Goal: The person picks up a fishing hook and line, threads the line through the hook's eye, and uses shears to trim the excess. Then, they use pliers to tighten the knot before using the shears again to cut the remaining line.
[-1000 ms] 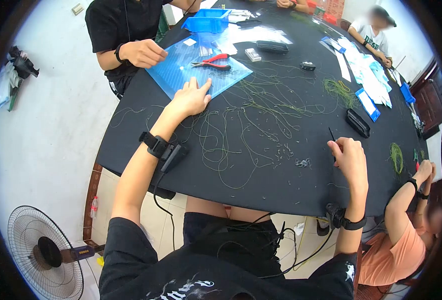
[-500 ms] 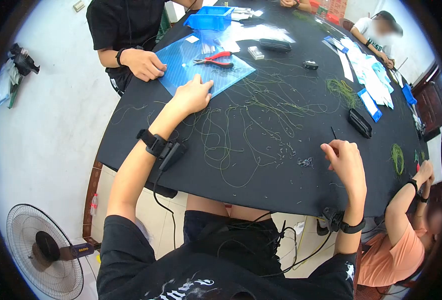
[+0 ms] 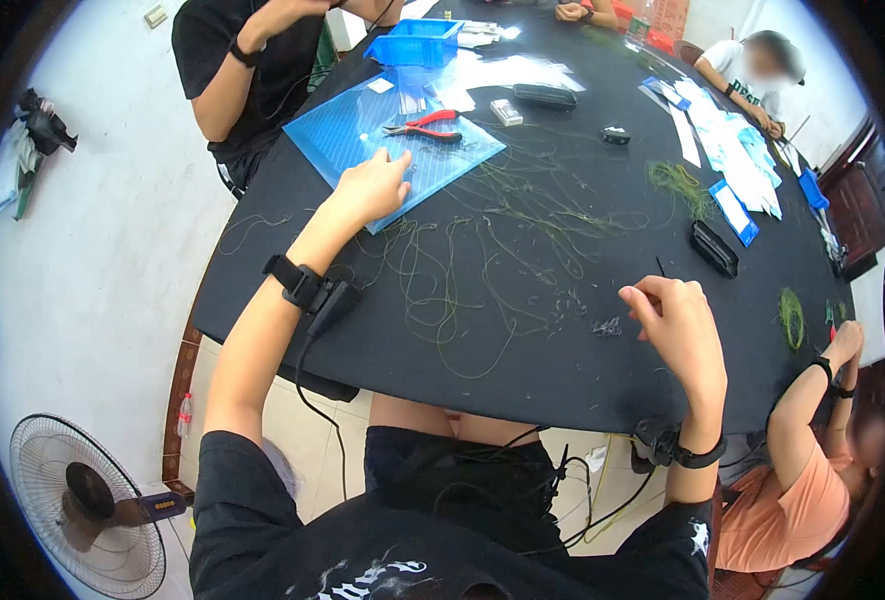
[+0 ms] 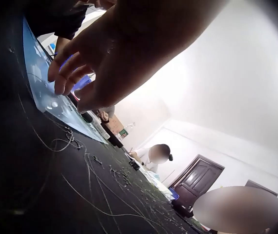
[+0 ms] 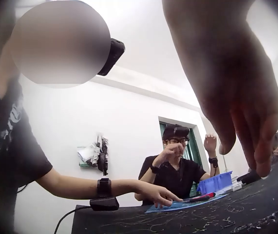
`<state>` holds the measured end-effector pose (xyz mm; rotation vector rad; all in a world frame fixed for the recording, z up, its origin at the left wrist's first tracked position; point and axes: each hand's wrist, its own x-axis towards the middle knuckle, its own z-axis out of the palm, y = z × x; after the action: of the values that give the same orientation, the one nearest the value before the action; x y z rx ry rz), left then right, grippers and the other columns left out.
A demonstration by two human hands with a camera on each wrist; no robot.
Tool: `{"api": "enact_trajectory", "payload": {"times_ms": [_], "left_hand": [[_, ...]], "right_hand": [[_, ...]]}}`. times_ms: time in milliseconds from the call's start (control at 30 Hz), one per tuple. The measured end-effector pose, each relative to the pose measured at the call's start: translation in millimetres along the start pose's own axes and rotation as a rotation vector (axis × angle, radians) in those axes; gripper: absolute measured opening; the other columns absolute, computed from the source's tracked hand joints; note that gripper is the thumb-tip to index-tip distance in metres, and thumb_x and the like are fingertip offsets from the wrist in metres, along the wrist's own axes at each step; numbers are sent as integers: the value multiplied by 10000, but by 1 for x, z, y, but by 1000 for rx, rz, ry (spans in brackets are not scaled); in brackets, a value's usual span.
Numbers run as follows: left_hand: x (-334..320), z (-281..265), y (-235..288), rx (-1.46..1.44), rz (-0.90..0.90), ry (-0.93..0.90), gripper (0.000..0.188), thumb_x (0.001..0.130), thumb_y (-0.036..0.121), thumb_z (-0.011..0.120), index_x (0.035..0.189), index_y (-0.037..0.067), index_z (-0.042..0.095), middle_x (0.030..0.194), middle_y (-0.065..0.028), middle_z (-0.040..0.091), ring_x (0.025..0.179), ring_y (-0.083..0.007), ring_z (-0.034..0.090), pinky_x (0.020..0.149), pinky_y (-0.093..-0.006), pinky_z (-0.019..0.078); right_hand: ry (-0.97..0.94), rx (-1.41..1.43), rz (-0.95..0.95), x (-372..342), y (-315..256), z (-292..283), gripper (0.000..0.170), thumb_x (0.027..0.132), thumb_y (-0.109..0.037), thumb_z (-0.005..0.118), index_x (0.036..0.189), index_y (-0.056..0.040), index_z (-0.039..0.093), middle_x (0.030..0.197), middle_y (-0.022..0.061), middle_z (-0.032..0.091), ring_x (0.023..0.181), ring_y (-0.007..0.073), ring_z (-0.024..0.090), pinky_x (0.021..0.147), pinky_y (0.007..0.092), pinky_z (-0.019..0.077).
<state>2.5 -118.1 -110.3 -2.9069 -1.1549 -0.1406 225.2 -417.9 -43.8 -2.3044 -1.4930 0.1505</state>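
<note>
In the head view my left hand (image 3: 370, 188) lies over the near edge of a blue translucent lined sheet (image 3: 347, 120), its fingers spread. Pliers with red and black handles (image 3: 432, 118) lie on the sheet just past those fingertips. My right hand (image 3: 680, 325) hovers over the right side of the table, fingers loosely bent and nothing visible in them. Close to it are a heap of small metal pieces (image 3: 607, 327) and a thin black stick (image 3: 660, 266). Tangled green cords (image 3: 542, 200) spread between the hands.
A black cloth covers the table (image 3: 602, 385). Farther back stand a blue bin (image 3: 412, 45) and a black case (image 3: 545, 96); another open black case (image 3: 714, 248) sits at right. Other people sit around the table. A fan (image 3: 87, 500) stands at left.
My right hand has drawn leftward, away from the black stick. My left hand has shifted slightly left over the sheet. The person opposite has lifted a hand from the sheet's edge.
</note>
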Motion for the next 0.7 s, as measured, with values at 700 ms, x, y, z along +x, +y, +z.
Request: {"api": "enact_trajectory", "payload": {"times_ms": [700], "left_hand": [[14, -36, -11, 218, 291, 547, 91, 725, 194, 660, 781, 132, 626, 754, -5, 562, 767, -198, 575, 615, -319, 481]], "right_hand": [[20, 203, -143, 1, -30, -21, 243, 850, -193, 591, 708, 1, 624, 546, 130, 578, 530, 265, 609, 519, 318, 454]]}}
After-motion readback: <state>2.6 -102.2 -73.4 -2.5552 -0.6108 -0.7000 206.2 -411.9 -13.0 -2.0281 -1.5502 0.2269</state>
